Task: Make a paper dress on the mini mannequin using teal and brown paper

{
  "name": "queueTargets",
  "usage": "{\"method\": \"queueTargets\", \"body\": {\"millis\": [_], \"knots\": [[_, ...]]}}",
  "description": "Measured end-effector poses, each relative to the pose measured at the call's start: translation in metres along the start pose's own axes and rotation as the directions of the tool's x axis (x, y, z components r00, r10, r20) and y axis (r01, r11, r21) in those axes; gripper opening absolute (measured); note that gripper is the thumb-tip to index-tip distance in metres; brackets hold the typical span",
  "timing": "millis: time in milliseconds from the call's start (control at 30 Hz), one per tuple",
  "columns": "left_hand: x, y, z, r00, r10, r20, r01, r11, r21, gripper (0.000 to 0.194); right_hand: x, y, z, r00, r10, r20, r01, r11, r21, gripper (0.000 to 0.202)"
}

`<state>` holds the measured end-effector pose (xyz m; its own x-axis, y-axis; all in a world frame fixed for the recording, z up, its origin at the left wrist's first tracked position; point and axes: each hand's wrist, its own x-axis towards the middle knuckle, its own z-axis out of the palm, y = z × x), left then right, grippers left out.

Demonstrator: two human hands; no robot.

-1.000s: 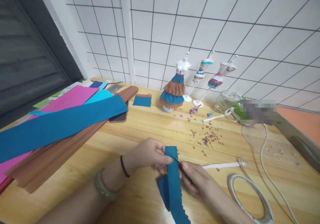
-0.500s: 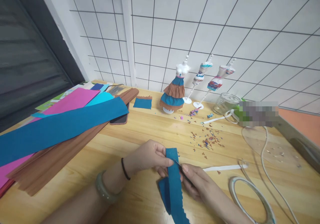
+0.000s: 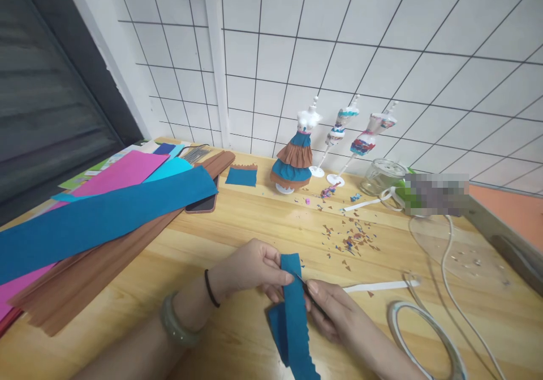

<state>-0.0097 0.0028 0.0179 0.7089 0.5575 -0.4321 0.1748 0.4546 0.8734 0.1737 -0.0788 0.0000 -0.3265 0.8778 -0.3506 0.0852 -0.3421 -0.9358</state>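
A folded strip of teal crepe paper (image 3: 296, 318) hangs between my hands, its right edge cut into small zigzag points along the lower part. My left hand (image 3: 258, 264) pinches the strip near its upper end, thumb on top. Closed around a small dark-handled cutting tool, probably scissors (image 3: 311, 294), my right hand (image 3: 335, 309) is at the strip's right edge. The tool's thin metal tip lies against the paper just beside my left thumb. Most of the handle is hidden by my fingers.
Scraps (image 3: 354, 238) lie beyond my hands. Behind stand a mini mannequin in a tiered teal-and-brown skirt (image 3: 292, 162) and two others. Left are stacked paper sheets (image 3: 106, 216) and a phone (image 3: 201, 202). Right are a tape roll (image 3: 428, 340), white cable (image 3: 449, 278) and glass jar (image 3: 384, 173).
Almost nothing differs. Both hands keep their hold on the strip and the tool; the view has shifted very slightly.
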Motion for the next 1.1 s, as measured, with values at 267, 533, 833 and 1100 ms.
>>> {"method": "queueTargets", "body": {"millis": [267, 533, 833, 1100], "knots": [[0.0030, -0.0034, -0.0010, 1.000, 0.023, -0.005, -0.023, 1.000, 0.009, 0.042, 0.0008, -0.0002, 0.0002, 1.000, -0.021, -0.015, 0.021, 1.000, -0.008, 0.048], [0.0031, -0.0039, -0.0002, 1.000, 0.016, 0.007, -0.016, 1.000, 0.005, 0.042, 0.0019, -0.0006, 0.0008, 0.999, -0.038, -0.030, 0.037, 0.999, -0.029, 0.050], [0.0031, -0.0055, 0.0002, 0.999, 0.029, 0.017, -0.030, 1.000, 0.005, 0.041, 0.0009, 0.0051, -0.0031, 0.998, -0.048, -0.028, 0.046, 0.997, -0.066, 0.050], [0.0033, -0.0037, -0.0002, 0.999, 0.030, 0.037, -0.031, 0.999, 0.018, 0.041, -0.0011, 0.0019, -0.0031, 0.998, -0.062, -0.034, 0.058, 0.994, -0.088, 0.051]]}}
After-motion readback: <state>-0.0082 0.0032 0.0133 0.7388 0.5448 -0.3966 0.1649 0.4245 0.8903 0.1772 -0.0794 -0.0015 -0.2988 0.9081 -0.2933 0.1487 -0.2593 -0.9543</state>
